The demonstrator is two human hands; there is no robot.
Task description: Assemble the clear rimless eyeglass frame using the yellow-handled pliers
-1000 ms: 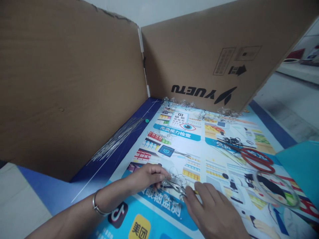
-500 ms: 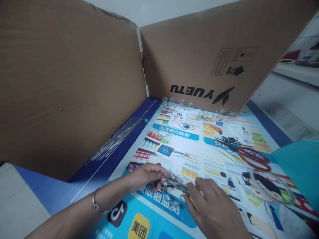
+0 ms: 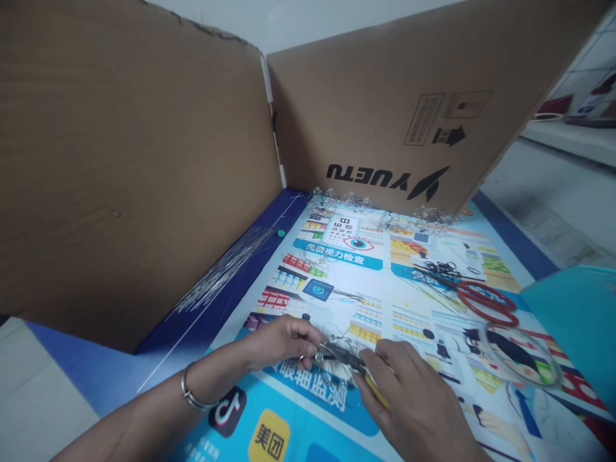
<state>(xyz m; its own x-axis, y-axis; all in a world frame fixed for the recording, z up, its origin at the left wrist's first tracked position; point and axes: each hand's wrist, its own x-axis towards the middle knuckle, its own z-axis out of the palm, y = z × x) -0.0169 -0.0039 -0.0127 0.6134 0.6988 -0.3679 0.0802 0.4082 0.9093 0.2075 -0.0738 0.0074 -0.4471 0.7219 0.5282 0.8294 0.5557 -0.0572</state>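
My right hand [image 3: 409, 391] is wrapped round the yellow handles of a pair of pliers [image 3: 350, 359], whose jaws point left. The jaws meet a thin wire piece with clear beads [image 3: 332, 340]. At its left end, my left hand [image 3: 291, 341] pinches this wire piece between thumb and fingers. Loops of fine wire stand up around the jaws. Whether the jaws are fully closed on the wire is too small to tell.
Thin straight wires [image 3: 221, 273] lie along the left cardboard panel [image 3: 144, 160]. Red-handled scissors [image 3: 486, 301], black cords [image 3: 440, 269] and a clear ring-shaped coil [image 3: 522, 356] lie to the right. Beaded wire pieces [image 3: 346, 197] line the back panel [image 3: 385, 122].
The pliers' jaws have turned slightly, and the beaded wire around them has shifted. Both hands keep their grip, and the camera view has moved a little.
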